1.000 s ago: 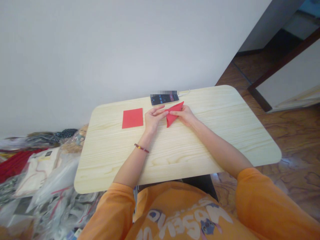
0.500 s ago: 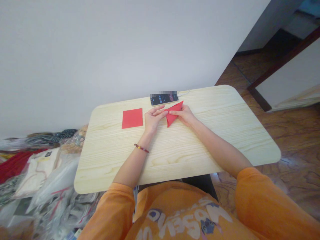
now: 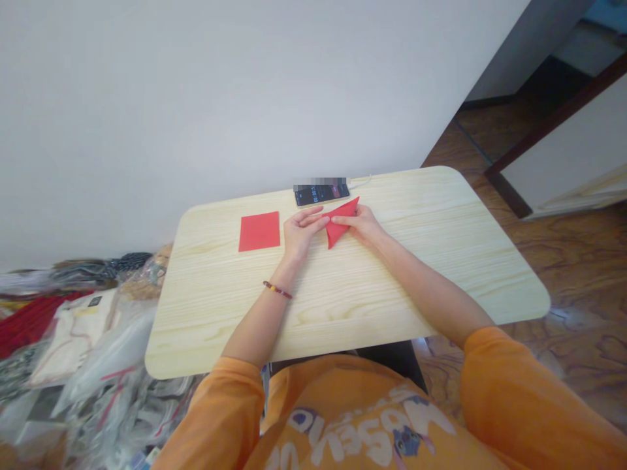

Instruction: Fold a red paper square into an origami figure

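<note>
A folded sheet of red paper (image 3: pixel 337 231), roughly triangular, is held just above the table between both hands. My left hand (image 3: pixel 300 230) pinches its left corner with thumb and fingers. On the other side, my right hand (image 3: pixel 361 224) grips the paper, thumb pressed on the front face and fingers behind it, partly hidden. Both thumbs nearly meet near the paper's middle. Flat on the table, left of my left hand, lies a square stack or sheet of red paper (image 3: pixel 259 231); I cannot tell how many sheets it has.
The light wood table (image 3: pixel 392 287) has rounded corners and stands against a white wall. A phone (image 3: pixel 322 192) with a white cable (image 3: pixel 362 183) lies at its back edge. Clothes and plastic bags (image 3: pixel 112 365) are heaped at the left; wooden floor (image 3: pixel 563 267) lies at the right.
</note>
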Action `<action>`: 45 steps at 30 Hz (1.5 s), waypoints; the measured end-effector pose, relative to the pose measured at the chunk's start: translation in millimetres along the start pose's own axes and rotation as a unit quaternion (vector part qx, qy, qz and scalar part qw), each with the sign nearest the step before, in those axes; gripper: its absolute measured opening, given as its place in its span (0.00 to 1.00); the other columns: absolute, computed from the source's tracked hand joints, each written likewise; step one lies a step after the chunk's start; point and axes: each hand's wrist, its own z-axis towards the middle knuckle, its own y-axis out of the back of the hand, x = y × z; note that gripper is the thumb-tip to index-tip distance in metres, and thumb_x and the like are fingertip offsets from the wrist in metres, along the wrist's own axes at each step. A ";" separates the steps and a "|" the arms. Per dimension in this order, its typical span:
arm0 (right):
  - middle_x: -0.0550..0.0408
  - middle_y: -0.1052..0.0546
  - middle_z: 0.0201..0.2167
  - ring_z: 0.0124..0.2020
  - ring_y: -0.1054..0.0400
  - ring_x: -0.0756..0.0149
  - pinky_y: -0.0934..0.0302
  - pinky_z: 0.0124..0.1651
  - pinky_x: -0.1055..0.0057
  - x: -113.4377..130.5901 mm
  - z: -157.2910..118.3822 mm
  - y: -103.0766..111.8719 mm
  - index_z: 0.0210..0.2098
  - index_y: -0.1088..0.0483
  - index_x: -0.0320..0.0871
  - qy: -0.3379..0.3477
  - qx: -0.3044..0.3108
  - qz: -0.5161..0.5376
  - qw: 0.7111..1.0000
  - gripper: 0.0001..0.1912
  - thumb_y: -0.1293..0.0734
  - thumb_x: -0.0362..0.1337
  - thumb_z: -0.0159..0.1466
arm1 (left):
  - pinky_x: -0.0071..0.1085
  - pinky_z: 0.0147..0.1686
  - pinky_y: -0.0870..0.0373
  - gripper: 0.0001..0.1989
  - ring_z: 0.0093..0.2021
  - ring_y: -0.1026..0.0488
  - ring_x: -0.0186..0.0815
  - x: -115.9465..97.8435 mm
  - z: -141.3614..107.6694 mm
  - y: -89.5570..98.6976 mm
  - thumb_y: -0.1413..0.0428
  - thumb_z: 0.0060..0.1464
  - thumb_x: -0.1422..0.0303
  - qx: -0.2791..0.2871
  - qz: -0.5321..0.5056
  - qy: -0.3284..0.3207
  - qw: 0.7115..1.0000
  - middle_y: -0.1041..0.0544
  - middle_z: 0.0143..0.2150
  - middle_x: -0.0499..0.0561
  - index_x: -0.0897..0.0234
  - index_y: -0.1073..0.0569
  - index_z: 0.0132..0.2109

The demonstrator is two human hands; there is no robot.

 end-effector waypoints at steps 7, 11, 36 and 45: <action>0.54 0.20 0.29 0.35 0.26 0.62 0.34 0.49 0.60 -1.0 0.7 -0.1 0.28 0.26 0.39 0.000 0.001 0.001 1.000 0.23 0.19 0.34 0.33 | 0.35 0.43 0.26 0.18 0.35 0.22 0.37 -2.6 -0.6 -2.5 0.29 0.31 0.64 -0.009 0.012 -0.003 1.000 0.19 0.33 0.54 0.66 0.20 0.33; 0.53 0.20 0.30 0.36 0.25 0.60 0.34 0.50 0.60 -1.1 2.0 0.4 0.28 0.26 0.39 -0.001 0.004 0.003 1.000 0.22 0.19 0.35 0.33 | 0.35 0.43 0.26 0.18 0.34 0.22 0.36 -4.4 -1.1 -2.4 0.29 0.31 0.65 -0.017 0.011 0.005 1.000 0.19 0.32 0.54 0.66 0.20 0.33; 0.61 0.26 0.23 0.27 0.33 0.73 0.36 0.39 0.71 6.3 8.1 9.9 0.20 0.32 0.43 0.039 -0.044 0.021 0.998 0.17 0.21 0.40 0.40 | 0.35 0.44 0.26 0.20 0.32 0.22 0.35 -14.6 12.7 21.8 0.28 0.26 0.67 -0.027 0.027 0.044 0.998 0.19 0.31 0.54 0.67 0.20 0.33; 0.61 0.26 0.22 0.27 0.33 0.73 0.37 0.38 0.72 7.2 8.2 6.3 0.20 0.33 0.44 0.039 -0.044 0.034 0.998 0.14 0.24 0.40 0.43 | 0.35 0.44 0.27 0.20 0.33 0.22 0.36 -12.2 15.0 24.1 0.28 0.27 0.66 -0.015 0.032 0.051 0.998 0.19 0.30 0.54 0.67 0.20 0.33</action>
